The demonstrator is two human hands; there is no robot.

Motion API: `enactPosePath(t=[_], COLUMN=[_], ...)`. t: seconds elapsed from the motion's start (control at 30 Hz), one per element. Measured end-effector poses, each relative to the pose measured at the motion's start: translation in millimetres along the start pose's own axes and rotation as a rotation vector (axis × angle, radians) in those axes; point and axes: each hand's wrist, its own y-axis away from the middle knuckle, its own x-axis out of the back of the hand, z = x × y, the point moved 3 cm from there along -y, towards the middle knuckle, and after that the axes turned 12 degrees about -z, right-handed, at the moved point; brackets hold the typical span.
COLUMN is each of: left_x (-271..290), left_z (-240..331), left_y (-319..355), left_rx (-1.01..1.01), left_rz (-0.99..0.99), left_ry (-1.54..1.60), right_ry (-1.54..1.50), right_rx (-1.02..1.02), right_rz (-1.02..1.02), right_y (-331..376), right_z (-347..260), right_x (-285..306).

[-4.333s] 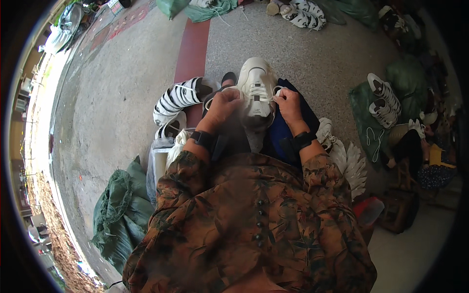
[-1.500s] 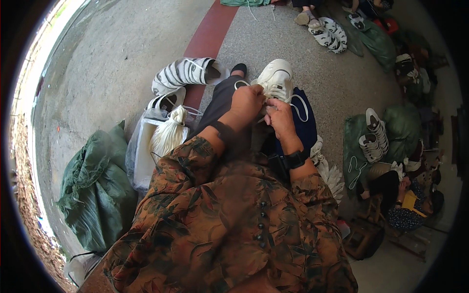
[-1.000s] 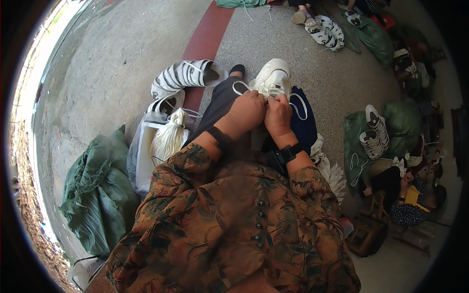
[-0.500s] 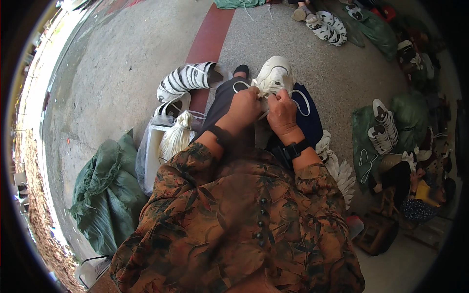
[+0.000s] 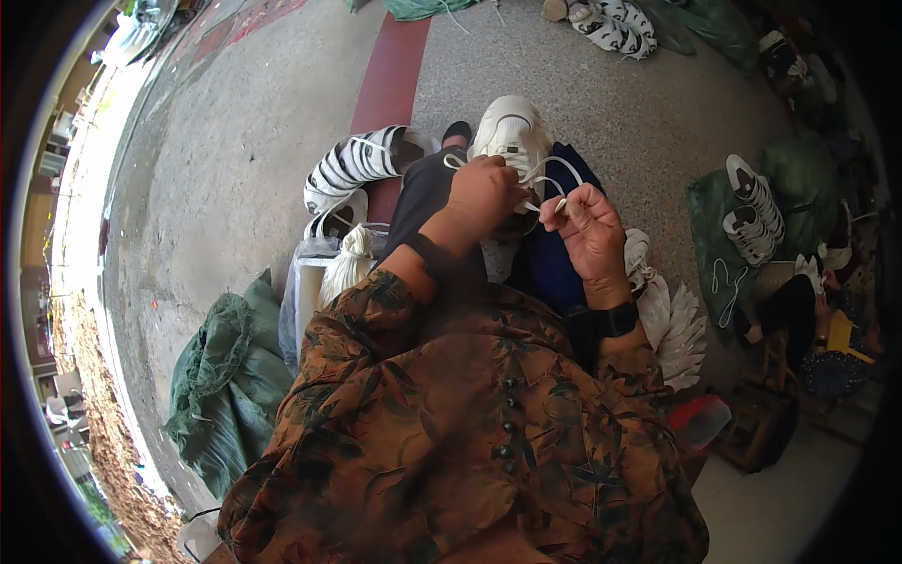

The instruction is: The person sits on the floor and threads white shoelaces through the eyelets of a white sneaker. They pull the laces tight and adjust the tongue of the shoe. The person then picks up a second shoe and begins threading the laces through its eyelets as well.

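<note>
A white sneaker point(image 5: 512, 122) rests at my knees, its toe pointing away from me. My left hand point(image 5: 487, 191) is closed at its lacing, with the fingertips partly hidden under the knuckles. A loop of white shoelace point(image 5: 567, 167) arcs from the sneaker toward my right hand point(image 5: 597, 233). That hand is raised just right of the shoe and pinches the lace between thumb and forefinger. Another small lace loop sticks out left of my left hand.
Nested striped white shoes point(image 5: 352, 167) lie left of my legs, near a bundle of white laces point(image 5: 349, 261) and a green sack point(image 5: 225, 376). More white laces point(image 5: 678, 324) hang at my right. Further right are stacked shoes point(image 5: 754, 214) and a seated person point(image 5: 799, 320).
My right hand has drawn away from the shoe, to the right and toward me, with the lace in its fingers. My left hand stays at the lacing. The view has shifted slightly.
</note>
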Motion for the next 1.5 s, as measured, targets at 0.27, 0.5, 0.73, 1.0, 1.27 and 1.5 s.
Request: enactPosePath(t=[0.27,0.5,0.73,1.0,1.27,1.5], left_x=[2.2,62.1,65.5,61.9,68.6,26.0], left_z=[20.6,-55.8,-95.3,-125.0,-145.0,-134.3], left_y=[-19.1,52.9,99.4,122.1,144.5,126.9], left_rx=[0.061,0.229,0.444,0.488,0.614,0.518], left_rz=[-0.259,-0.159,-0.106,-0.020,-0.054,-0.093], left_ry=[-0.286,-0.369,-0.163,0.035,0.149,0.855], right_ry=[0.360,0.959,1.727,2.018,2.194,0.130], right_rx=[-0.007,-0.102,0.065,0.001,-0.011,-0.252], right_rz=[0.066,0.269,0.083,0.278,0.236,0.614], right_y=[9.5,42.5,58.4,83.8,92.0,60.5], right_z=[-3.4,-33.7,-32.0,-62.8,-75.9,-42.8], right_x=[31.7,72.2,76.5,104.0,109.1,147.2])
